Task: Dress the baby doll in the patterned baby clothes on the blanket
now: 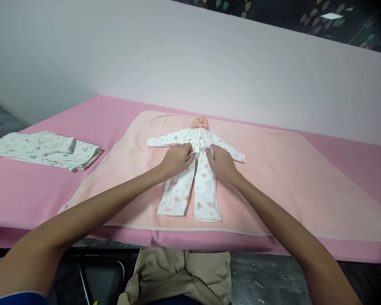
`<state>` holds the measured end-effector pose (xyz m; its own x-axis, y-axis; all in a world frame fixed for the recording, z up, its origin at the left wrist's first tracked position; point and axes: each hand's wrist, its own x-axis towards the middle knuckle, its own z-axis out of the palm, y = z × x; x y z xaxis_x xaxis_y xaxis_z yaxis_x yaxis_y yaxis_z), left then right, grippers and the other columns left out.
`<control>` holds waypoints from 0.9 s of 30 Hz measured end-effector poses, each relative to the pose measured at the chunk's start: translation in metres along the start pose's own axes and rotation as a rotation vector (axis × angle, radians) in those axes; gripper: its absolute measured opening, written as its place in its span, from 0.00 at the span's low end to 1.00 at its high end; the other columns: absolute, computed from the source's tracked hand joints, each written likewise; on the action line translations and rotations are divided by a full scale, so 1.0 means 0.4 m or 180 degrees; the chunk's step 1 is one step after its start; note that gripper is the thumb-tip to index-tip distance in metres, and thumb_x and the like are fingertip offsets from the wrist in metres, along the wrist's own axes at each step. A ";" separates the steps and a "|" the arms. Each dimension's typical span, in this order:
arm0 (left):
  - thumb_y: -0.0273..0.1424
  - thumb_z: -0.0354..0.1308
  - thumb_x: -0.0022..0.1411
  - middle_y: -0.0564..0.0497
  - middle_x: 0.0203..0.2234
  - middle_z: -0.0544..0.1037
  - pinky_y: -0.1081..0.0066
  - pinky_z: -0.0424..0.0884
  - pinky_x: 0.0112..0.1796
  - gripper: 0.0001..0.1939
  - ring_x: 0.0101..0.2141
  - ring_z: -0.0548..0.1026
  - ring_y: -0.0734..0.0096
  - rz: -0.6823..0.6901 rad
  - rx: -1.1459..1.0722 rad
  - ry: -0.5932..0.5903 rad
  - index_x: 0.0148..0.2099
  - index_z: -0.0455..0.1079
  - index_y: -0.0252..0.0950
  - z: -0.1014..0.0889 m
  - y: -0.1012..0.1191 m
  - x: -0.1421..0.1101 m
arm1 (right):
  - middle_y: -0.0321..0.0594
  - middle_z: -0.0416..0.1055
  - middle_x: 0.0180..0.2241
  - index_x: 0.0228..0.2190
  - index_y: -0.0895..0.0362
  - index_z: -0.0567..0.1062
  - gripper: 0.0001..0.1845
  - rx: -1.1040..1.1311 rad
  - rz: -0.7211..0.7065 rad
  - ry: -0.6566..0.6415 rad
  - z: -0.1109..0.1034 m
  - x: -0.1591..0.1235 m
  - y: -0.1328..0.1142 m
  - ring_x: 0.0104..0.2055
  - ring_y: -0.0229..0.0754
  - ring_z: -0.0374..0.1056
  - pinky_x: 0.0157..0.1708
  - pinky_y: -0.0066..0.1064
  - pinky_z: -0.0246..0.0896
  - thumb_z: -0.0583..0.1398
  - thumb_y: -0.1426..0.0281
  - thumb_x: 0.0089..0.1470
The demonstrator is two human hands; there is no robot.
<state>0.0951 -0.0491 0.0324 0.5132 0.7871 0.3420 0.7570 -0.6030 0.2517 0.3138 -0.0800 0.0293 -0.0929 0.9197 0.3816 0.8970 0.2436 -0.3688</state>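
A baby doll (199, 123) lies on its back on a peach blanket (273, 178), dressed in a white sleepsuit (203, 186) printed with small pink shapes. Its arms are spread and its legs point toward me. My left hand (177, 159) rests on the doll's waist on the left, fingers curled and pinching the suit's fabric. My right hand (221, 162) sits on the waist on the right, fingers likewise closed on the cloth. The two hands almost meet at the suit's middle seam.
The blanket covers a pink mattress (25, 190) set against a pale wall. A folded white garment with a green print (47, 149) lies at the left. A tan cloth (180, 275) hangs below the mattress's front edge.
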 end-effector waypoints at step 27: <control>0.53 0.67 0.59 0.37 0.55 0.74 0.57 0.71 0.51 0.32 0.55 0.72 0.50 -0.0681 -0.1532 -0.0193 0.55 0.67 0.37 0.068 -0.154 0.256 | 0.53 0.74 0.56 0.55 0.57 0.73 0.29 0.1068 0.0605 0.0066 0.082 0.202 0.122 0.55 0.50 0.72 0.59 0.45 0.68 0.66 0.51 0.61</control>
<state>0.1118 0.0721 0.0273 0.4008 0.8967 0.1880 0.5835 -0.4080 0.7022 0.3358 0.0162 0.0141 0.0733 0.9525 0.2957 0.7059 0.1599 -0.6900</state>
